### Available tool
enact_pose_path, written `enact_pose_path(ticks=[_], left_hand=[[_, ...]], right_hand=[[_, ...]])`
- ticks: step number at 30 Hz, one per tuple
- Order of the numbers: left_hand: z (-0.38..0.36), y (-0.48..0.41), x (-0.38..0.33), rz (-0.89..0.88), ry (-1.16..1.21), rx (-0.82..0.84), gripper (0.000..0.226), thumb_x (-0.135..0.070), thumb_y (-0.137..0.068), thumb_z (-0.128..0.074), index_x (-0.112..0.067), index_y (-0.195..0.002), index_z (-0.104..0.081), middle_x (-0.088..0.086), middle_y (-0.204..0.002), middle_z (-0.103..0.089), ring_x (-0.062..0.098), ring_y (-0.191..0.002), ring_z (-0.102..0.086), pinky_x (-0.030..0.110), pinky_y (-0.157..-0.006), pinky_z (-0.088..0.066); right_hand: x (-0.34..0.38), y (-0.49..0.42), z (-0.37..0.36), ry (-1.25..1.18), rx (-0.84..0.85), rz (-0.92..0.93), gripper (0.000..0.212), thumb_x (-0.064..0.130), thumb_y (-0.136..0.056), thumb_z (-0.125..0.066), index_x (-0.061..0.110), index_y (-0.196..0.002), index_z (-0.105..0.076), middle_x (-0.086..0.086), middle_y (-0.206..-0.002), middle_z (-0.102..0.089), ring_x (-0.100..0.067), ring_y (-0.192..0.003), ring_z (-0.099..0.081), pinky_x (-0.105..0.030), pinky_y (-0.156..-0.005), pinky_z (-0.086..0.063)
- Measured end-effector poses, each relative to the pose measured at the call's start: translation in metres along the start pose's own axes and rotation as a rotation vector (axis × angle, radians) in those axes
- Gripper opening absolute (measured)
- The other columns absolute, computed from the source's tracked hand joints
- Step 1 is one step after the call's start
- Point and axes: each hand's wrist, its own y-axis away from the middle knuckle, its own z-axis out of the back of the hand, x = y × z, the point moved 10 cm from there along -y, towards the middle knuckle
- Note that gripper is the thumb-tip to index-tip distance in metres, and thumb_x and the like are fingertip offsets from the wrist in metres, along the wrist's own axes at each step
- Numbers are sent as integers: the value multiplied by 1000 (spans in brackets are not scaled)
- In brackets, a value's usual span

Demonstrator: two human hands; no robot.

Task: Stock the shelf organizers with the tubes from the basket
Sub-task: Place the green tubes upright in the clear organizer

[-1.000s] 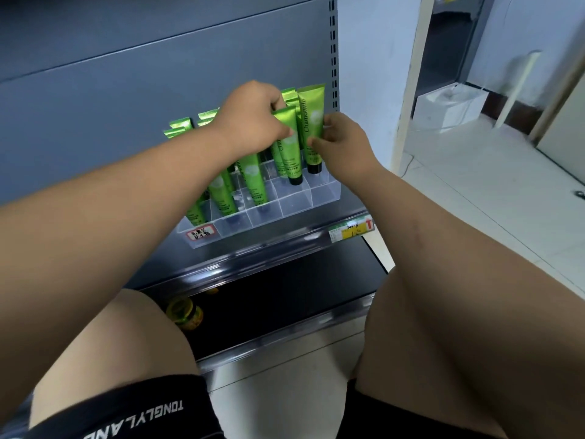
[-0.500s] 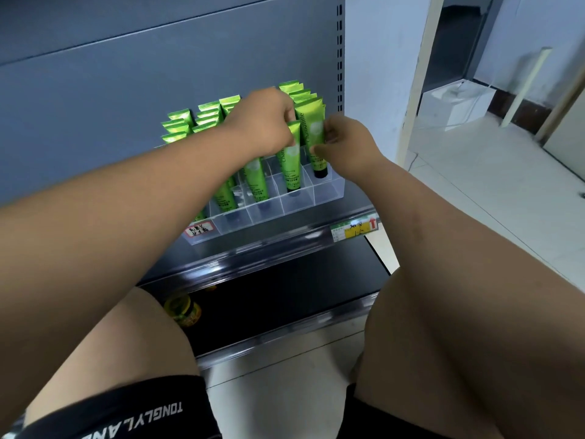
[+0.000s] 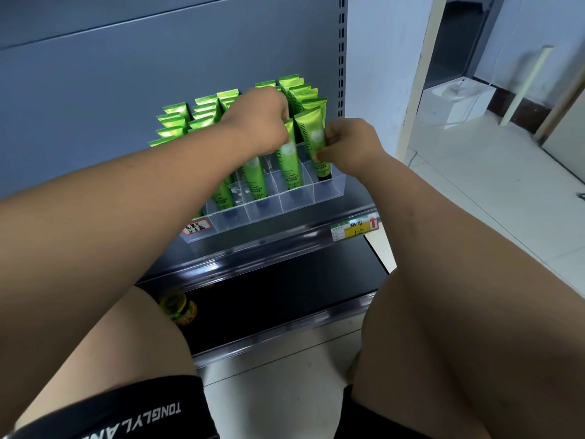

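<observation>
A clear plastic shelf organizer (image 3: 297, 201) with divided slots stands on the grey shelf and holds several upright green tubes (image 3: 177, 122). My left hand (image 3: 256, 122) grips the top of a green tube (image 3: 289, 160) standing in a front slot. My right hand (image 3: 348, 144) pinches the rightmost green tube (image 3: 311, 131), whose black cap sits down in the right front slot. The two hands are close together over the organizer's right side. No basket is in view.
A yellow price tag (image 3: 354, 229) is clipped to the shelf edge. A dark lower shelf (image 3: 285, 296) holds a small yellow-lidded jar (image 3: 179, 307). My bare knees frame the bottom. A white box (image 3: 456, 96) sits on the tiled floor at right.
Both tubes have gone down into the front slots, and my hands have lowered with them. The view has shifted slightly, showing more tube tops behind.
</observation>
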Motion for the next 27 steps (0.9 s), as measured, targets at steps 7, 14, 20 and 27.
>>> enact_pose_path(ticks=[7, 14, 20, 27], left_hand=[[4, 0, 6, -12, 3, 3, 30, -16, -83, -80, -15, -111, -72, 8, -114, -68, 30, -104, -62, 30, -76, -41], [3, 8, 7, -23, 60, 5, 31, -19, -82, -83, -10, -109, -71, 7, -102, -65, 23, -90, -56, 30, -75, -40], [1, 8, 5, -36, 82, 23, 29, -19, -82, -84, -11, -106, -71, 4, -97, -62, 25, -93, -59, 29, -75, -42], [0, 12, 6, -67, 123, 38, 33, -22, -81, -85, -11, -109, -71, 8, -105, -69, 28, -98, -63, 37, -85, -53]], right_hand=[[-2, 4, 3, 7, -24, -19, 32, 19, -68, -90, 4, -91, -74, -15, -94, -74, -18, -76, -58, -35, -76, -56], [-12, 8, 2, -92, -32, -89, 32, 16, -67, -91, 4, -92, -76, -14, -89, -74, -17, -73, -58, -41, -81, -59], [-14, 7, -1, -96, -22, -92, 30, 17, -69, -90, 7, -92, -74, -11, -88, -73, -17, -74, -59, -38, -79, -58], [-11, 3, -5, -76, -8, -92, 28, 15, -73, -84, 0, -94, -70, -11, -83, -65, -23, -76, -58, -35, -73, -54]])
